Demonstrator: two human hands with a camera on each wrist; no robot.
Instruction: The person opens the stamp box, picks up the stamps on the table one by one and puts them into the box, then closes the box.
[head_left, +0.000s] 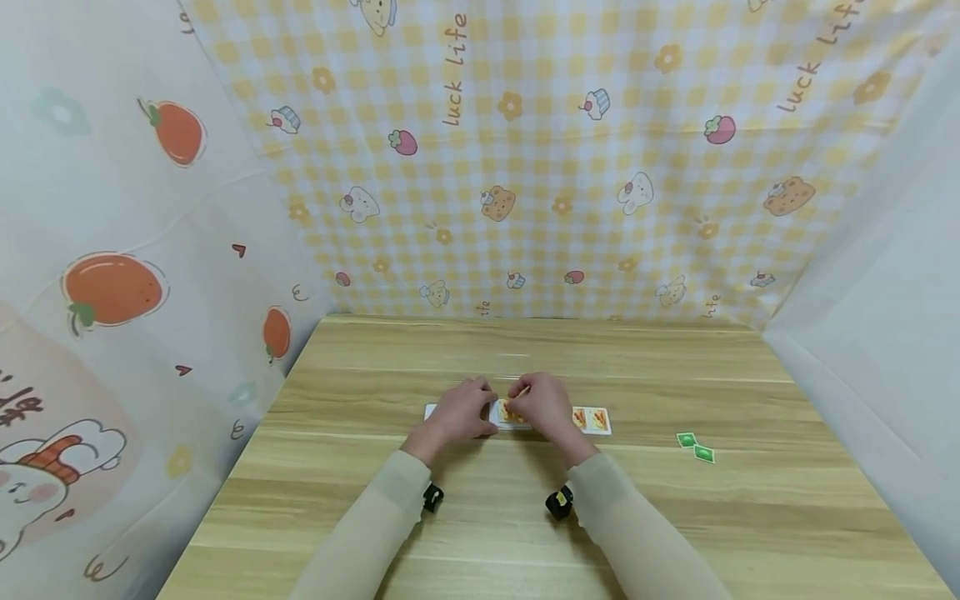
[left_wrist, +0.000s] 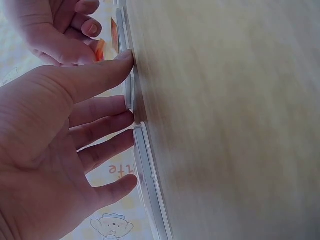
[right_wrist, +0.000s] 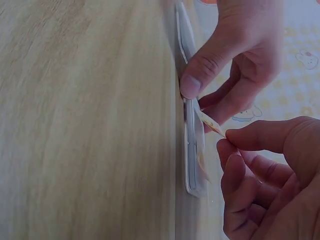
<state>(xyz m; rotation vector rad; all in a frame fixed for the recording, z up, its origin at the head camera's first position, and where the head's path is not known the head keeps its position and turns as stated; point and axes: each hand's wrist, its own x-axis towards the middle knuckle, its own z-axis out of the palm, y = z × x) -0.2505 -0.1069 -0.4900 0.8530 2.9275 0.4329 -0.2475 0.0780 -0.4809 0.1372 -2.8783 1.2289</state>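
The head view looks from above and behind the left hand [head_left: 459, 410] and right hand [head_left: 546, 407], forward and down over the table [head_left: 495, 542] to the cloth [head_left: 540, 167], and stands farthest off. The left wrist view sits close beside its own hand, turned sideways, with the table at right. The right wrist view is similarly near (its table fills the left side instead). Both wrist views share the two hands, table and cloth.

Bright head view, faint sheen on tabletop [head_left: 487, 537], dimmer, softer wrist views
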